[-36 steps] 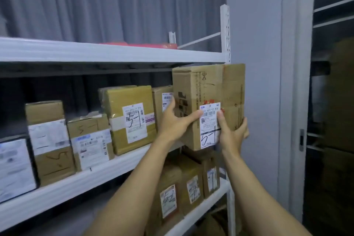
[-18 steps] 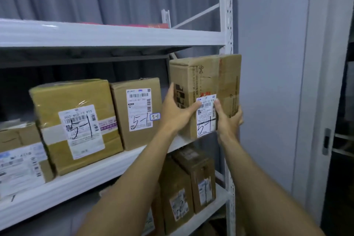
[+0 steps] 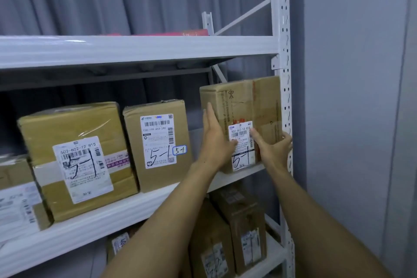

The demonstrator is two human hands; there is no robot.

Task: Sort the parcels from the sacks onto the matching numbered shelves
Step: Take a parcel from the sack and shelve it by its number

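A brown cardboard parcel (image 3: 244, 101) with a white label marked "5-1" stands at the right end of the middle shelf (image 3: 140, 207), against the white upright post. My left hand (image 3: 215, 140) lies with straight fingers along the parcel's left front edge. My right hand (image 3: 272, 149) holds its lower right corner, thumb on the label, fingers round the side. Two other parcels marked "5-1" stand to the left: a tall one (image 3: 158, 144) and a wide taped one (image 3: 76, 158).
The white upright post (image 3: 282, 97) stands just right of the parcel, a grey wall beyond it. The upper shelf (image 3: 135, 48) carries a flat red item (image 3: 171, 33). Several labelled boxes (image 3: 241, 228) fill the lower shelf. More parcels sit at the far left.
The parcel went from held in front of the shelf to standing on it, further in. My left hand's fingers have straightened along its edge. The view moved closer and to the right.
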